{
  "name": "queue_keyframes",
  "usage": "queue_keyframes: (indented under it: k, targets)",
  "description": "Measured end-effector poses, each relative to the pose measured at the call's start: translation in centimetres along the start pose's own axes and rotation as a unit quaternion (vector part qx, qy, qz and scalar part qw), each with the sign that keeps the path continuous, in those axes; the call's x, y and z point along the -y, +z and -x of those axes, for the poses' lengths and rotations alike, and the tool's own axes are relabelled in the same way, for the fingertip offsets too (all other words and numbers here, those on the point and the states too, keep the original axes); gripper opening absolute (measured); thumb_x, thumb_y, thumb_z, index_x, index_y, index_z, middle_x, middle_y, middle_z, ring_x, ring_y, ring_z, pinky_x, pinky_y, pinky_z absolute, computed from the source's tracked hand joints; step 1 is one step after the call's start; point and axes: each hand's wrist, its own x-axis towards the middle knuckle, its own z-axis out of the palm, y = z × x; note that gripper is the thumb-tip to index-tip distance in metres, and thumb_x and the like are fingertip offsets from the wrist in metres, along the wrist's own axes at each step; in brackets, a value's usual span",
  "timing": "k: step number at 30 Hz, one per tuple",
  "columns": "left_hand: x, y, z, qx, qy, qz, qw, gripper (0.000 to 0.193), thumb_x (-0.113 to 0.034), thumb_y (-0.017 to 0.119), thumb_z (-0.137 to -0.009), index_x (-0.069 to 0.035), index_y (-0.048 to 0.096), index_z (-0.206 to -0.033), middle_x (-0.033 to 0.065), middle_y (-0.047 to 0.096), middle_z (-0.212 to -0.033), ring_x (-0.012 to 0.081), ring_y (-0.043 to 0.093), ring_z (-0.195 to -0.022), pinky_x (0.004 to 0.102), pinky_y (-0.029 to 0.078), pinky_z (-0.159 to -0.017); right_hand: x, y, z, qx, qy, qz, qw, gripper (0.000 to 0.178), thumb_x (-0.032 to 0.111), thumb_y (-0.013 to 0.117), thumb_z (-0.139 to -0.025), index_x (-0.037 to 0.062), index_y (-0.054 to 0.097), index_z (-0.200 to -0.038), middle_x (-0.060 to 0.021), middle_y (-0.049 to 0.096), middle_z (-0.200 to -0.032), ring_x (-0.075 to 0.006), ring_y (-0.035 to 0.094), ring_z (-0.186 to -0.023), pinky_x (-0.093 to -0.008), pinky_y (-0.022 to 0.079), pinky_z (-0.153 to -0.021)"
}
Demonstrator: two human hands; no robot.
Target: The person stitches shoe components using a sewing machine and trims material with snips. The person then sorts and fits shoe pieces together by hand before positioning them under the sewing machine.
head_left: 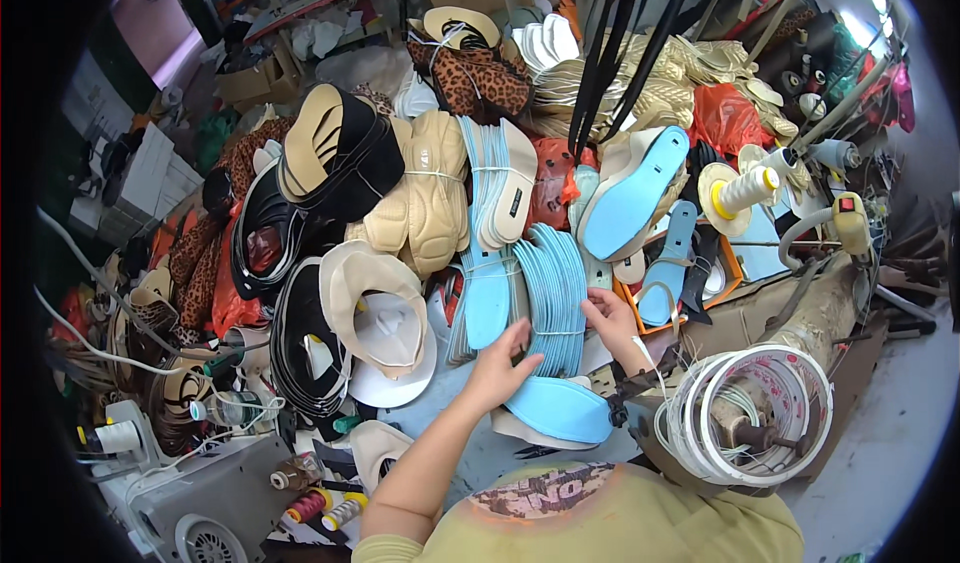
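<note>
A bundle of light-blue insoles stands on edge in front of me, with a thin tie around it. My left hand is at its lower left side, thumb and fingers apart. On the right side, my right hand has its fingertips by the bundle's edge, fingers slightly bent and nothing visible in them. Just nearer to me lies a blue-topped insole on a beige one. Left of the bundle leans another tied stack with a blue insole facing up.
Rolls of white tape sit at the near right, by a thread cone. A grey sewing machine stands at the near left. White and beige visor pieces and padded beige pieces crowd the left side. Black straps hang beyond.
</note>
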Motion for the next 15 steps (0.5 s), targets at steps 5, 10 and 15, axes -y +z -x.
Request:
queue_keyframes:
  k: [5, 10, 15]
  targets:
    - [-1.8, 1.7, -3.3, -0.005, -0.022, -0.126, 0.992, 0.094, -0.03, 0.071, -0.075, 0.01, 0.015, -0.138, 0.0299, 0.034, -0.137, 0.0389, 0.038, -0.126, 0.0389, 0.033, -0.103, -0.1, 0.0, 0.5, 0.019, 0.034, -0.069, 0.997, 0.035, 0.016, 0.057, -0.09, -0.0023, 0.054, -0.119, -0.0059, 0.059, -0.1, -0.0098, 0.056, -0.087, -0.0229, 0.046, -0.076]
    - [-3.8, 2.9, -3.9, -0.08, -0.079, -0.174, 0.978, 0.089, -0.025, 0.076, -0.07, 0.009, 0.023, -0.134, 0.0301, 0.045, -0.126, 0.0348, 0.048, -0.118, 0.0367, 0.039, -0.097, 1.4, -1.2, 1.9, 0.093, 0.007, -0.153, 0.984, 0.031, 0.012, 0.052, -0.092, -0.0014, 0.055, -0.119, -0.0067, 0.044, -0.121, -0.0133, 0.047, -0.11, -0.0281, 0.04, -0.091]
    - [-2.1, 3.2, -4.0, -0.154, -0.027, 0.125, 0.98, 0.083, -0.011, 0.079, -0.067, 0.003, 0.024, -0.127, 0.0191, 0.045, -0.123, 0.0263, 0.049, -0.113, 0.0362, 0.043, -0.093, 1.7, -2.2, 2.9, 0.199, -0.01, -0.316, 0.927, 0.026, 0.007, 0.054, -0.089, -0.0008, 0.057, -0.114, -0.007, 0.053, -0.114, -0.0181, 0.051, -0.106, -0.0333, 0.04, -0.094]
